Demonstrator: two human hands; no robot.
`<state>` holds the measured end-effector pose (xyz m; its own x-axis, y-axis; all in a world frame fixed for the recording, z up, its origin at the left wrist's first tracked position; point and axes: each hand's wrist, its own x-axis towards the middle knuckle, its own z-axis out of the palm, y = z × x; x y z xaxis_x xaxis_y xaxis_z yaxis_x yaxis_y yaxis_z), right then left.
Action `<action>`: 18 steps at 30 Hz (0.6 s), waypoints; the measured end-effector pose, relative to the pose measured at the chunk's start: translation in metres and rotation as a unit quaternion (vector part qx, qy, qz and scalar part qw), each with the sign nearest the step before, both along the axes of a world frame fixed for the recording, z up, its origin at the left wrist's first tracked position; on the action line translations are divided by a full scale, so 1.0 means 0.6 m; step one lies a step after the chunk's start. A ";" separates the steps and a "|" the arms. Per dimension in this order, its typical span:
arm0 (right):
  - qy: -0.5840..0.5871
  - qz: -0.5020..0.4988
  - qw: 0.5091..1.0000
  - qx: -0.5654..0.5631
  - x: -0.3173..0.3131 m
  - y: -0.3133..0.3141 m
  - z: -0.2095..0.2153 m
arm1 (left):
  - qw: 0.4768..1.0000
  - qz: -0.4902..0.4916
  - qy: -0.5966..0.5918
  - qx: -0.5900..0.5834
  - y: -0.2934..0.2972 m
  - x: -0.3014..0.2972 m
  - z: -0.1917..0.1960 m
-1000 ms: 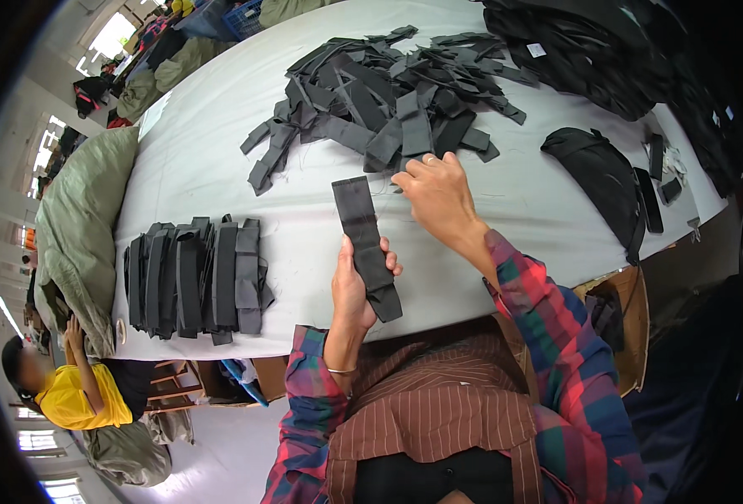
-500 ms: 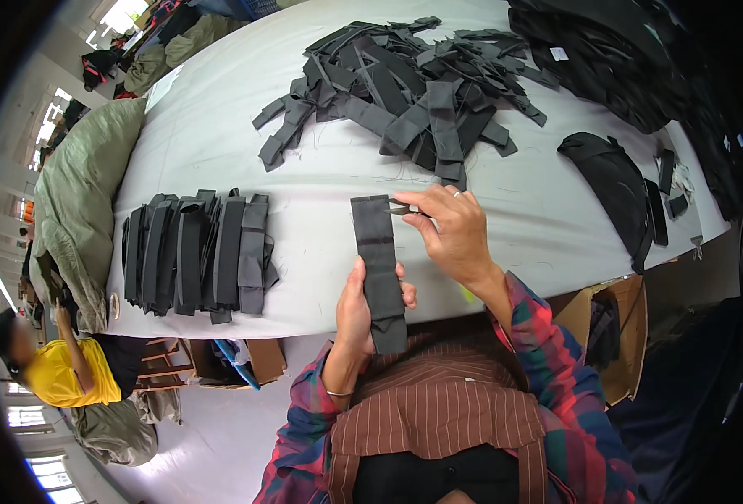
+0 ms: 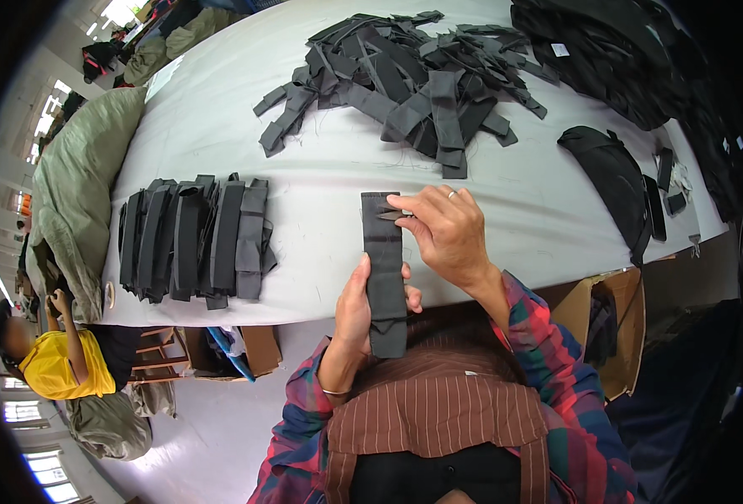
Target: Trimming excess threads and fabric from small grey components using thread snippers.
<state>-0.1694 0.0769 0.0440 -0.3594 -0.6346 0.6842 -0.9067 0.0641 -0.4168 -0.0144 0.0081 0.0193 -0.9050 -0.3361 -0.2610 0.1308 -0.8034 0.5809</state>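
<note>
My left hand (image 3: 356,307) is wrapped round a long dark grey fabric strip (image 3: 385,277), held upright near the table's front edge, thumb on its left side and fingertips showing at its right. In my right hand (image 3: 448,228), between thumb and forefinger, is a small pair of thread snips (image 3: 391,215); their dark pointed blades lie over the strip's upper end. The palm hides the rest of the snips. A row of stacked grey strips (image 3: 191,239) lies on the left of the table, and a loose pile of similar strips (image 3: 405,84) is spread beyond my hands.
The pale cloth-covered table (image 3: 195,134) carries a black curved fabric piece (image 3: 602,185) and a phone (image 3: 654,210) at right, with black cloth (image 3: 606,59) behind. Cardboard boxes (image 3: 627,336) stand below the edge. A person in yellow (image 3: 65,365) is at far left, near a green sack (image 3: 86,185).
The strip has shifted slightly right and stands straighter. The snips' blades have moved from beside its right edge to over its upper face.
</note>
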 end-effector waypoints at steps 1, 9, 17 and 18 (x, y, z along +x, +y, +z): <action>-0.001 0.001 1.000 0.002 0.004 0.001 -0.001 | 1.000 0.001 -0.001 0.002 0.001 0.002 -0.001; -0.152 -0.068 0.985 -0.046 0.009 0.002 -0.008 | 0.997 -0.068 -0.042 -0.022 0.007 0.023 -0.013; -0.313 0.017 0.949 -0.002 0.020 0.045 0.012 | 0.999 0.005 -0.042 -0.012 -0.003 0.034 -0.022; -0.350 0.064 0.934 0.032 0.030 0.057 0.008 | 0.998 0.034 -0.050 -0.020 -0.006 0.031 -0.020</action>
